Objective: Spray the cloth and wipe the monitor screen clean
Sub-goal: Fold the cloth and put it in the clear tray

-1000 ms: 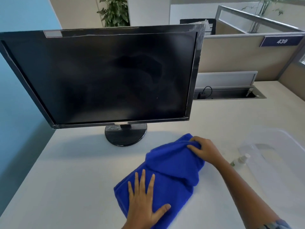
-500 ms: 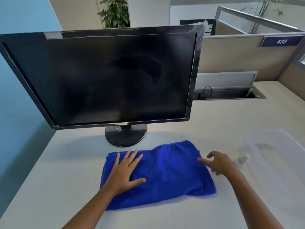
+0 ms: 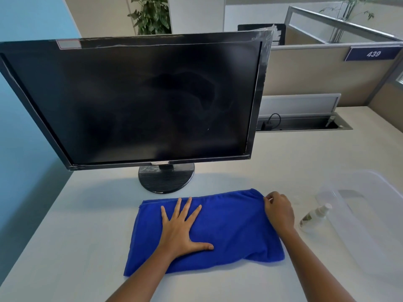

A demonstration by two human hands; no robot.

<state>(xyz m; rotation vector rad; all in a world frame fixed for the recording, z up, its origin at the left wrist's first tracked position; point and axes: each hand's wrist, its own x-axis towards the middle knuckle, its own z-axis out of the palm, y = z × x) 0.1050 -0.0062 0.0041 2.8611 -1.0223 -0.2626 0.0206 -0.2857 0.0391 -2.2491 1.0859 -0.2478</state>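
Note:
A blue cloth (image 3: 235, 227) lies spread flat on the white desk in front of the black monitor (image 3: 139, 101), whose dark screen shows faint smears. My left hand (image 3: 181, 229) rests palm down on the cloth's left half, fingers apart. My right hand (image 3: 280, 211) pinches the cloth's far right corner between curled fingers. A small clear spray bottle (image 3: 315, 216) with a white nozzle lies just right of my right hand, untouched.
A clear plastic tub (image 3: 370, 214) sits at the right, next to the bottle. The monitor's round stand (image 3: 166, 178) is just behind the cloth. A cable tray slot (image 3: 301, 125) runs along the desk's back, with cubicle partitions beyond and a blue wall at the left.
The bunched cloth has been unfolded and laid out flat. My left hand slid up onto its left half. My right hand moved from beside the cloth to its far right corner.

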